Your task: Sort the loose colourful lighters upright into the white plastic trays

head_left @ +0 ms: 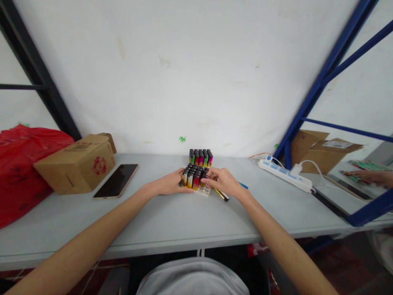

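Several cigarette lighters (190, 180) with black tops and yellow, white and red bodies stand upright in a white tray (204, 191) on the table. My left hand (170, 183) grips the tray's left side, its thumb along the front edge. At the tray's right side, my right hand (221, 180) has its fingers pinched on a lighter (203, 182), partly hidden by them. Just below that hand lies a gold and black lighter (222, 195) on its side. Behind the tray stands a block of colourful lighters (201, 157).
To the left are a phone (116, 181), a cardboard box (78, 164) and a red bag (27, 164). A white power strip (285, 174) with cables lies right, beside a blue frame (319, 86). A blue object (243, 185) lies behind my right wrist. Another person's hand (373, 177) shows far right.
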